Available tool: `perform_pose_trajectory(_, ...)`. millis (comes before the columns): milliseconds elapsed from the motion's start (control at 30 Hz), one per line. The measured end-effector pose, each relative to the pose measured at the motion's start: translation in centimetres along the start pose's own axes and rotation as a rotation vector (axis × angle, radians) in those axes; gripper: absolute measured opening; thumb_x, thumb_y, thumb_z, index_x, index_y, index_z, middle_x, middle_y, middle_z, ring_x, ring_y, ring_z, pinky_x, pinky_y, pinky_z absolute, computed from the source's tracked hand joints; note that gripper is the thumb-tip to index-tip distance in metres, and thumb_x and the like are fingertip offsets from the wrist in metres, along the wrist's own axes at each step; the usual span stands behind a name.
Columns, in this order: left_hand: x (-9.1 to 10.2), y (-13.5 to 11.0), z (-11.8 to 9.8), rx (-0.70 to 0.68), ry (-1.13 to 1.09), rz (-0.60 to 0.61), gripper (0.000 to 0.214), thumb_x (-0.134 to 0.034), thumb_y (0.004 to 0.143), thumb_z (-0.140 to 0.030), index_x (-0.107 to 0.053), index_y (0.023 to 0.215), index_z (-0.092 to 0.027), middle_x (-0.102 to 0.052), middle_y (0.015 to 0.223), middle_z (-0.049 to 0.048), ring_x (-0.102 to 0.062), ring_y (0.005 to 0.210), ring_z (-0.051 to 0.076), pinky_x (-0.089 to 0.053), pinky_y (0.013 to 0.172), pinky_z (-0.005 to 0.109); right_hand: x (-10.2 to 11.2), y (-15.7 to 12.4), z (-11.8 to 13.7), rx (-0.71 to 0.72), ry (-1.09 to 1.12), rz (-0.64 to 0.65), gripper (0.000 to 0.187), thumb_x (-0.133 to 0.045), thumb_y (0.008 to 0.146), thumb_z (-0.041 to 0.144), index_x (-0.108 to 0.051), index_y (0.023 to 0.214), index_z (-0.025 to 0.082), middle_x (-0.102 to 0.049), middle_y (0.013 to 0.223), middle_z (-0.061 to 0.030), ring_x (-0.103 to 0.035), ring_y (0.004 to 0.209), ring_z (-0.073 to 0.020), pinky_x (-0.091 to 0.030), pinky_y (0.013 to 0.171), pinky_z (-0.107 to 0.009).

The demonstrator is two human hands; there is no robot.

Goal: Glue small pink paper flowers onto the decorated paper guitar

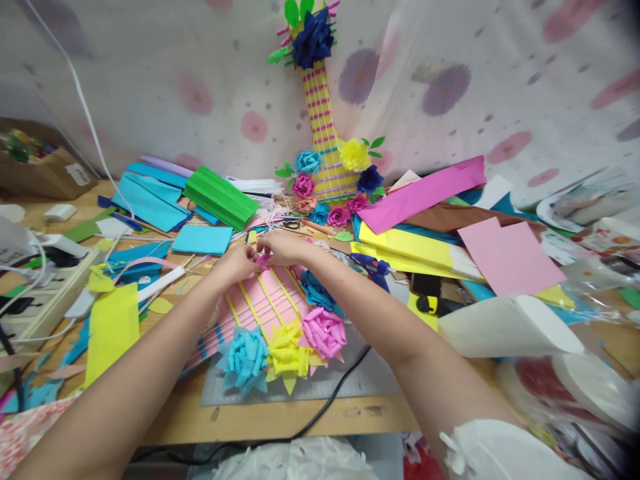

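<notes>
Close together over a pink paper guitar (257, 303), my left hand (239, 261) and my right hand (281, 248) pinch a small magenta paper piece (263, 261) between their fingertips. Its exact shape is partly hidden by the fingers. Yellow strips run across the guitar, with thin dark lines and blue bands toward its left end. Along its near side sit a light blue paper flower (245, 360), a yellow paper flower (290, 351) and a pink paper flower (325, 331). A dark teal paper flower (320, 291) is partly covered by my right forearm.
A finished-looking yellow paper guitar (323, 123) leans on the back curtain. A blue glue gun (373, 265) lies right of my right arm. Crepe paper, including a green stack (220, 197), surrounds the work. A black cable (333, 397) crosses the front edge; a power strip (50, 313) lies left.
</notes>
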State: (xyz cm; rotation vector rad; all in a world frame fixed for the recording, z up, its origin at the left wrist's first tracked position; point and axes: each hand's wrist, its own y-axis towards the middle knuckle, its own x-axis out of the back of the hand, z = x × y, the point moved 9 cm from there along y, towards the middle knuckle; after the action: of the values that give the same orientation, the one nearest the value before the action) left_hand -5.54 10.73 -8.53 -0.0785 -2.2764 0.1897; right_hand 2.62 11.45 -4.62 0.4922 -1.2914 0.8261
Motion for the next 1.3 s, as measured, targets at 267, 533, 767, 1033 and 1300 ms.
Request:
perform_pose_trajectory(267, 2.5, -1.3, -1.5, -0.056, -0.39, -0.111, 0.032, -0.078, 0.048, -0.037, -0.056, 0.063, -0.019, -0.06, 0.059, -0.0024, -0.054, 0.057, 0.014, -0.039, 0.056, 0.026, 2.6, -2.0, -0.1, 0.019, 0.17, -0.186, 0.018, -0.055, 0.08, 0.018, -0.066, 0.094, 0.015, -0.068, 0.089, -0.0055, -0.057, 0.078, -0.0149, -0.034, 0.065, -0.023)
perform_pose_trajectory(533, 2.3, -4.8, -6.7, -0.055, -0.787, -0.157, 0.038, -0.08, 0.048, -0.037, -0.058, 0.071, -0.017, -0.061, 0.066, -0.0013, -0.056, 0.065, 0.014, -0.04, 0.055, 0.023, 4.4, -7.5, -2.6, -0.061, 0.777, -0.45, 0.016, -0.061, 0.073, 0.024, -0.059, 0.087, 0.016, -0.056, 0.07, 0.0037, -0.05, 0.064, -0.0099, -0.037, 0.059, -0.022)
perform_pose_trajectory(767, -2.2, -7.8, -9.9, 0.026, -1.354, -0.142, 0.022, -0.072, 0.069, -0.033, -0.062, 0.075, -0.015, -0.066, 0.076, 0.0015, -0.06, 0.074, 0.01, -0.045, 0.072, 0.023, 1.7, -11.5, -4.3, -0.152, 1.301, -0.469, 0.031, -0.074, 0.057, 0.032, -0.052, 0.075, 0.019, -0.055, 0.062, 0.0049, -0.05, 0.054, -0.0099, -0.039, 0.053, -0.023)
perform_pose_trajectory(1033, -7.4, -10.0, -11.4, 0.198, -1.702, -0.216, 0.013, -0.053, 0.082, -0.009, -0.057, 0.071, -0.015, -0.062, 0.066, -0.0007, -0.059, 0.066, 0.008, -0.045, 0.069, 0.02, 0.4, -14.6, -5.5, -0.236, 1.113, -0.587, 0.021, -0.07, 0.061, 0.026, -0.055, 0.075, 0.019, -0.059, 0.068, 0.0019, -0.056, 0.063, -0.0131, -0.046, 0.061, -0.027)
perform_pose_trajectory(1300, -7.8, -9.7, -11.2, 0.26, -1.834, -0.268, 0.024, -0.043, 0.073, 0.005, -0.057, 0.068, -0.013, -0.061, 0.065, 0.002, -0.058, 0.062, 0.009, -0.042, 0.061, 0.019, 0.9, -15.7, -4.2, -0.259, 0.817, -0.528, 0.025, -0.067, 0.07, 0.022, -0.063, 0.094, 0.019, -0.07, 0.088, -0.0032, -0.063, 0.075, -0.0162, -0.049, 0.071, -0.031)
